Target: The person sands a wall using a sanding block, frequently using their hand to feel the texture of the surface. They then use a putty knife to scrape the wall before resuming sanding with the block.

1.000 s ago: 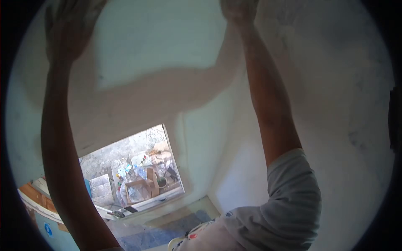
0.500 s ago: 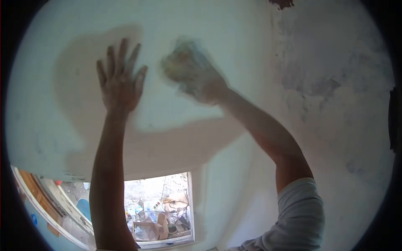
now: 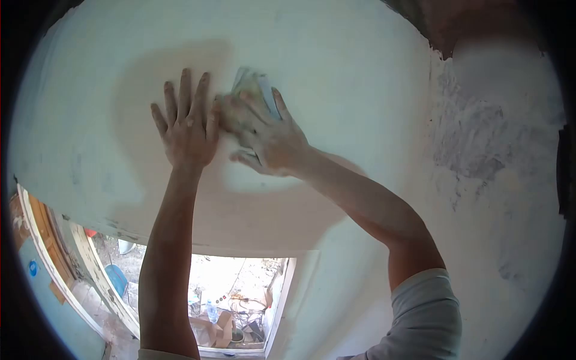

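Observation:
My left hand point(image 3: 191, 129) lies flat against the pale plastered wall point(image 3: 336, 78), its fingers spread and holding nothing. Close beside it on the right, my right hand point(image 3: 273, 138) presses a folded pale sheet point(image 3: 255, 90), perhaps sandpaper, to the wall. Motion blurs the fingers of that hand, and they hide part of the sheet. Dust coats both hands. Shadows of my arms fall across the plaster around them.
Below is a window opening point(image 3: 288, 300), with a cardboard box point(image 3: 223, 330), a plastic bottle point(image 3: 212, 311) and clutter outside. At lower left stands a blue door point(image 3: 45, 288). Rough grey patches point(image 3: 474, 150) mark the adjoining wall on the right.
My right hand has moved with the sheet down and left across the wall, closer to my left hand. My left hand stays flat on the plaster. The view has shifted slightly.

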Demonstrator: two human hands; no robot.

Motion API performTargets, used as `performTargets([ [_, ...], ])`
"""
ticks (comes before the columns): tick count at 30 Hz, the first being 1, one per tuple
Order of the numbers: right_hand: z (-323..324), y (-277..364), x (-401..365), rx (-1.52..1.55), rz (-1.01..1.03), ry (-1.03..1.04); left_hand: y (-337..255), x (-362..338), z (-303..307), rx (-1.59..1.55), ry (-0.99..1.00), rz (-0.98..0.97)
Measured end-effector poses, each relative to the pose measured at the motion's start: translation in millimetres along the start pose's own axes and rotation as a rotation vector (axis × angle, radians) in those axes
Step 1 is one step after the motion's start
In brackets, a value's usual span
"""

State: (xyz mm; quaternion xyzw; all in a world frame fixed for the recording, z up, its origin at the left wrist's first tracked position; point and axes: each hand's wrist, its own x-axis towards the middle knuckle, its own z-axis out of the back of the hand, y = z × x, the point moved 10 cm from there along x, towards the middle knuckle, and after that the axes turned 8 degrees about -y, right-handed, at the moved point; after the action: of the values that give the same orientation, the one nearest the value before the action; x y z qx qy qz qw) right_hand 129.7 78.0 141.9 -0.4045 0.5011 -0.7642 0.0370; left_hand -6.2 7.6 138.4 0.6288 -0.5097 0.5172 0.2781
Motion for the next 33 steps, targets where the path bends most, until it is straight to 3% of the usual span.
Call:
performTargets([
  [2,10.6,1.0,-5.0,0.058,0.122,-0.014,9.2,-2.4,2.8,-0.031,0.003,-0.022],
  [4,24.1,-78.8,-2.1,-0.030,-0.028,-0.177,17.8,-1.6,1.8,-0.045,-0.002,-0.067],
  [5,44.1,-126.0,-3.0,-0.235,-0.105,-0.288,21.7,-1.7,0.5,-0.033,-0.001,-0.070],
  [6,74.7,-173.8,-3.9,-0.353,-0.195,-0.537,24.6,-2.8,0.9,-0.075,-0.015,-0.044],
  [7,95.1,-234.2,-17.4,-0.225,-0.390,-0.639,26.9,-4.7,1.5,-0.118,-0.031,-0.017],
  [9,101.3,-291.5,-36.4,-0.606,-0.808,-0.627,33.8,-8.5,3.7,-0.162,-0.080,0.067],
  [10,93.5,-284.4,-26.1,-0.595,-0.807,-0.629,41.8,-10.4,7.9,-0.215,-0.126,0.143],
  [13,61.4,-212.2,49.5,-0.353,-0.544,-0.667,41.9,-8.9,12.4,-0.263,-0.146,0.154],
  [15,13.7,-130.1,103.6,-0.384,-0.258,-0.561,44.7,-7.9,17.4,-0.321,-0.169,0.158],
  [16,-9.5,-64.0,116.0,-0.292,-0.098,-0.438,44.1,-8.1,20.4,-0.375,-0.194,0.157],
  [17,-37.1,-9.5,119.3,-0.337,-0.088,-0.113,43.5,-9.6,20.6,-0.381,-0.189,0.161],
  [18,-33.5,49.2,118.6,0.046,0.120,-0.130,44.2,-10.2,23.7,-0.429,-0.208,0.152],
  [21,-21.2,2.4,137.5,0.075,0.110,-0.245,47.5,-12.4,27.3,-0.473,-0.230,0.112],
  [22,-0.4,-31.2,135.8,-0.078,0.151,-0.447,46.4,-12.2,26.9,-0.474,-0.231,0.092],
  [24,48.7,-132.6,127.5,-0.180,-0.135,-0.680,40.6,-13.7,27.8,-0.431,-0.199,0.059],
  [25,48.6,-179.5,116.4,-0.175,-0.137,-0.686,36.2,-14.8,23.2,-0.388,-0.135,0.045],
  [26,56.3,-222.9,98.0,-0.665,-0.266,-0.767,33.7,-13.9,18.6,-0.344,-0.079,0.029],
  [28,65.4,-227.6,101.5,-1.168,-0.389,-0.828,35.2,-10.3,19.4,-0.367,-0.098,0.027],
  [30,56.2,-211.4,123.9,-0.724,-0.491,-0.730,31.0,-13.6,21.6,-0.397,-0.117,0.003],
  [32,18.5,-158.4,169.3,-0.485,-0.551,-0.553,31.9,-12.3,25.0,-0.432,-0.144,0.002],
  [33,-0.8,-115.0,191.2,-0.396,-0.381,-0.687,34.2,-13.3,27.4,-0.454,-0.173,0.004],
])
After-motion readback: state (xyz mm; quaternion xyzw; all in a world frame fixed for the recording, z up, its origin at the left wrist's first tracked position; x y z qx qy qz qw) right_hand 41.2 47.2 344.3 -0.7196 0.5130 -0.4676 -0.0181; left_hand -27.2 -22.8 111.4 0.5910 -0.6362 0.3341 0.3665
